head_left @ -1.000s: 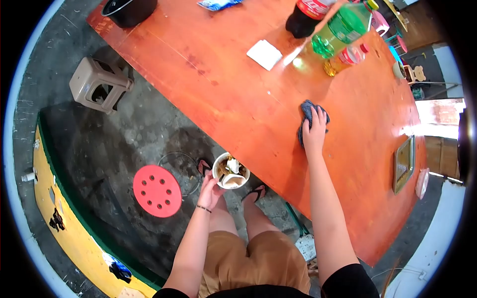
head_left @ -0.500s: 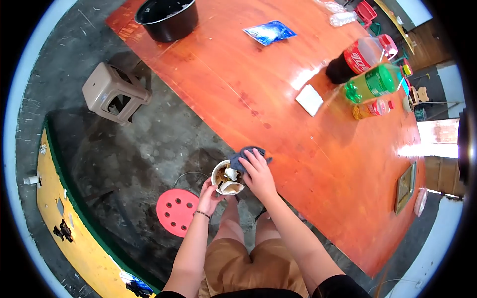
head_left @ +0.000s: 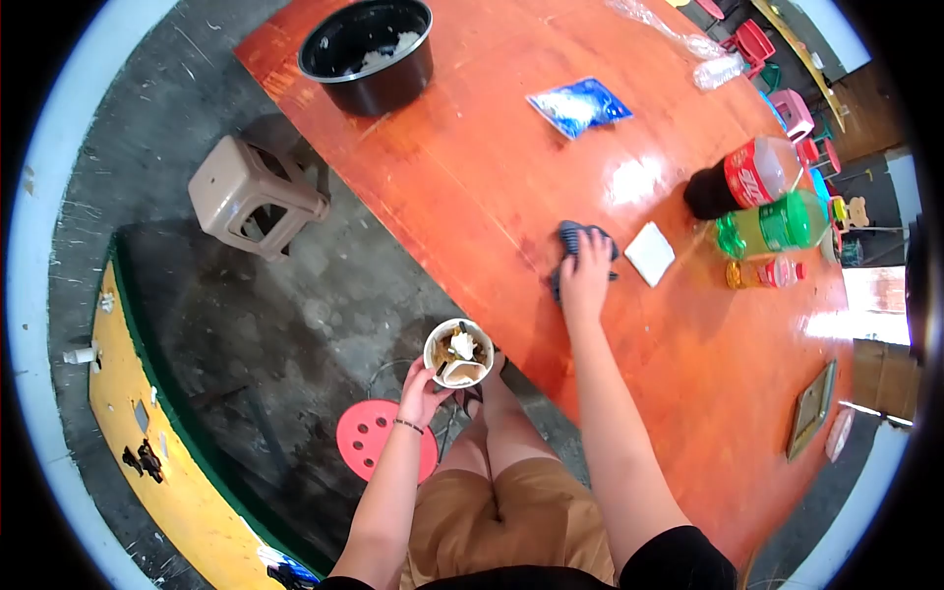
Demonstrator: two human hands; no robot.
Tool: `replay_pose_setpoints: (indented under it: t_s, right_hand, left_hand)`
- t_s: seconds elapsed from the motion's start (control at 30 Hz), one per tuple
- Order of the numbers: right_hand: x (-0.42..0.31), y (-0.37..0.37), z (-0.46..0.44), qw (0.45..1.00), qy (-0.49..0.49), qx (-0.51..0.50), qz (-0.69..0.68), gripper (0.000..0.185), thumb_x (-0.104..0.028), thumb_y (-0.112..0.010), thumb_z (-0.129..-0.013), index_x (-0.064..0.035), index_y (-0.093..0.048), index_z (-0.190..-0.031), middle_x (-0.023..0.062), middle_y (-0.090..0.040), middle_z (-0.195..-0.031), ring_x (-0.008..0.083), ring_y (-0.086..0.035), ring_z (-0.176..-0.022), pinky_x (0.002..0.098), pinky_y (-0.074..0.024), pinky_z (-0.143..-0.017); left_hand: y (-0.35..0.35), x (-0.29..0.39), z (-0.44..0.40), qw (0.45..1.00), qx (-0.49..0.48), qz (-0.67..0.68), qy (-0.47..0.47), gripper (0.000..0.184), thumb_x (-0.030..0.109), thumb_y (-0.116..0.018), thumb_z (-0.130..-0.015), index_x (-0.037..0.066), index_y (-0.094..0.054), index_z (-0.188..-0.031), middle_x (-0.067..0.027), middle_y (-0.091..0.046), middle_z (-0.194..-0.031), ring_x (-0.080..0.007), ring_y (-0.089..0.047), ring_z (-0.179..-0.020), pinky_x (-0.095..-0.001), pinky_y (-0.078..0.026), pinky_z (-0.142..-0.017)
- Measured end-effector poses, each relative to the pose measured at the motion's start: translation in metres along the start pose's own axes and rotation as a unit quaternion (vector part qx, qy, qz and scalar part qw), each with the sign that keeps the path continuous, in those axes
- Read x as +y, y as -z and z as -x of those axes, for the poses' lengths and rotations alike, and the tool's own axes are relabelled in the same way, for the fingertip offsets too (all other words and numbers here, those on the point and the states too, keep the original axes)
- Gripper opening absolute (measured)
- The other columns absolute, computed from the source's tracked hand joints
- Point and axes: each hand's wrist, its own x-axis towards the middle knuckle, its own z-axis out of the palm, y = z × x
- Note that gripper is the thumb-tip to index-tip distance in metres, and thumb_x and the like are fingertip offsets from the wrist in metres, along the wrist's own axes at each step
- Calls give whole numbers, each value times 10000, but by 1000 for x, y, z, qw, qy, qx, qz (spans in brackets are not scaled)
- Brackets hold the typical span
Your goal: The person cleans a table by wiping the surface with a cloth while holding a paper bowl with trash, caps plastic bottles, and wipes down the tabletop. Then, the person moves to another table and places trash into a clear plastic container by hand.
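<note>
My left hand [head_left: 421,395] grips a white paper bowl [head_left: 430,346] by its near-left side, just off the table's edge. Crumpled tissue and brownish food scraps [head_left: 460,346] lie inside it. Out on the orange-red table [head_left: 492,211], my right hand [head_left: 588,275] presses on a dark grey cloth [head_left: 570,239], fingers over it. A folded white napkin [head_left: 650,255] lies just right of the cloth, apart from it.
Cola [head_left: 745,180], a green-labelled bottle [head_left: 775,226] and a small orange bottle [head_left: 762,273] stand at the right. Farther back are a blue packet [head_left: 580,106] and a black pot [head_left: 379,90]. A beige stool [head_left: 246,202] and red stool [head_left: 379,442] stand on the floor.
My right hand has moved with the cloth from beside the bowl to farther in on the table, near the napkin. My left hand still holds the bowl. The view has shifted a little.
</note>
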Motion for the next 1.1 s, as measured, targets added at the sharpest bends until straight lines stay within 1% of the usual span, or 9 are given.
replay_pose_setpoints:
  t_s: [0.1,0.2,0.4,0.57,0.7,0.83,0.93,1.03,1.1]
  right_hand:
    - [-68,-30,-11,993,58,-75,-75,482,-71,-619,-738,-4,-551,-1211,211,-482,-1342,457,-371,-1315,529,-301,-1112]
    - [-125,-34,10,965,126,-166,-158,478,-57,-625,-731,-30,-573,-1205,191,-497,-1340,441,-388,-1319,529,-339,-1087]
    - [-120,-9,19,951,147,-222,-154,484,-44,-643,-739,-51,-586,-1220,152,-506,-1353,378,-421,-1311,479,-376,-1072]
    - [-81,-15,-28,981,70,-165,-73,477,-27,-610,-779,-59,-567,-1253,167,-500,-1357,397,-411,-1311,484,-355,-1086]
    - [-70,-55,-104,995,15,-91,-31,429,-20,-587,-819,-49,-568,-1246,163,-498,-1363,398,-405,-1313,465,-365,-1076]
    - [-68,-122,-180,999,25,-27,-21,415,-47,-583,-823,-37,-575,-1237,167,-506,-1358,384,-409,-1308,448,-362,-1074]
    - [-88,-152,-219,998,12,-50,-46,403,-58,-556,-838,-41,-585,-1240,165,-512,-1369,370,-400,-1327,423,-322,-1103]
    - [-113,-165,-226,994,19,-80,-69,409,-52,-555,-833,-59,-591,-1241,142,-513,-1375,362,-403,-1330,420,-346,-1092]
    - [-131,-167,-216,988,54,-107,-99,413,-41,-571,-809,-69,-605,-1219,125,-513,-1372,363,-402,-1326,429,-358,-1084]
  left_hand:
    - [-4,24,-11,999,37,-1,-18,467,187,-562,-887,138,-427,-1331,-75,-501,-1296,-233,-517,-1171,-509,-482,-924]
    - [-7,57,-30,998,61,1,-32,466,187,-578,-874,132,-428,-1312,-78,-507,-1271,-246,-524,-1157,-512,-481,-923]
    - [3,102,-63,995,85,1,-45,456,198,-602,-864,141,-436,-1285,-86,-504,-1276,-260,-503,-1192,-511,-475,-930]
    - [6,137,-81,996,64,4,-56,450,169,-582,-869,130,-432,-1292,-105,-488,-1300,-270,-495,-1193,-532,-466,-951]
    - [8,164,-107,998,36,-6,-45,513,204,-585,-855,106,-417,-1330,-89,-491,-1312,-274,-485,-1222,-544,-453,-984]
    - [15,193,-134,999,6,26,-25,423,144,-577,-869,133,-463,-1277,-75,-505,-1277,-240,-481,-1205,-527,-469,-956]
    - [18,220,-142,1000,9,-9,-18,480,146,-561,-876,136,-433,-1338,-74,-493,-1309,-233,-477,-1222,-516,-467,-959]
    - [20,238,-148,999,1,-47,-10,543,162,-548,-868,117,-387,-1384,-91,-498,-1345,-267,-500,-1235,-514,-460,-977]
    - [26,246,-154,999,-4,-37,-2,505,139,-560,-870,138,-425,-1356,-67,-483,-1325,-226,-466,-1239,-485,-473,-945]
